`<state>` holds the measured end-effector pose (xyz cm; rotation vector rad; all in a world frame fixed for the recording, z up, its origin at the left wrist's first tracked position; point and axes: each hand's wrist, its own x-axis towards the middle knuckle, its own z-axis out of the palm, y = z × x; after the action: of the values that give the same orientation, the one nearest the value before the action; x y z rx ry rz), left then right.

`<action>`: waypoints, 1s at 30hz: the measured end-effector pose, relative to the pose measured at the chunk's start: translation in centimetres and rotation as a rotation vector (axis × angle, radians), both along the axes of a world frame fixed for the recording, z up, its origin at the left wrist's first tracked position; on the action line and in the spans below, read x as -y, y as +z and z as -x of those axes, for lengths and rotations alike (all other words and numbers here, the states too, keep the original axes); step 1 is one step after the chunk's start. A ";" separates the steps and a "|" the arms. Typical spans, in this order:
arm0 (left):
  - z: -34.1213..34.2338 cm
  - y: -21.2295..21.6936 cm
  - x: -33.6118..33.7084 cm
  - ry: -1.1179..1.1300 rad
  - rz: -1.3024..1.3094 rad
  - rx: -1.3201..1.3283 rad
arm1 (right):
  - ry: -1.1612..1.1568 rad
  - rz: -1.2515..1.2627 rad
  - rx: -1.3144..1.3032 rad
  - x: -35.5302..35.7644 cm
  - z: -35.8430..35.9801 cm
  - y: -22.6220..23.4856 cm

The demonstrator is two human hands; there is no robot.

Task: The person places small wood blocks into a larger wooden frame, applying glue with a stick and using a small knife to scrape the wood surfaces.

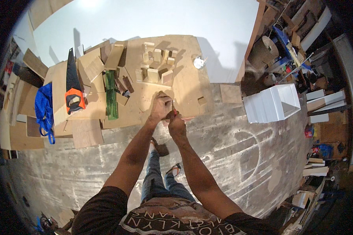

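Observation:
Close together at the near edge of the wooden work board (189, 84) are both my hands. My left hand (159, 107) is closed, fingertips pinched; what it holds is hidden by the fingers. Just below and to its right, my right hand (177, 126) is wrapped round a small red-handled tool (175, 112), whose pale metal end points up by the left fingertips. Its exact kind is too small to tell. Several small wooden blocks (153, 75) stand upright on the board beyond my hands. Right of my hands lies a small square wood piece (201, 100).
At left lie a handsaw (73, 84) with an orange and black handle, a green strip (111, 94), wood offcuts (92, 69) and a blue bag (44, 107). Crumpled white paper (199, 62) sits at the board's right. A white box-shaped container (268, 105) stands further right.

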<state>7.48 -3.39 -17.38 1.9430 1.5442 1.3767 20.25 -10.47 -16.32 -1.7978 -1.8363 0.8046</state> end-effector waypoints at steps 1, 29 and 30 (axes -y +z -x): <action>-0.2 0.0 -0.1 -0.004 -0.026 -0.019 | -0.004 -0.065 -0.020 0.0 -0.2 -0.4; -1.7 -0.3 -0.5 0.174 0.040 -0.155 | 0.103 -0.222 0.128 0.0 -0.8 0.0; -1.4 -0.5 -0.5 0.147 0.054 -0.144 | 0.123 -0.260 0.164 0.1 -0.6 0.2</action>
<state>8.93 -2.89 -17.91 1.9685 1.8035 1.2595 20.89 -10.54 -16.08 -1.6393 -2.0651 0.4447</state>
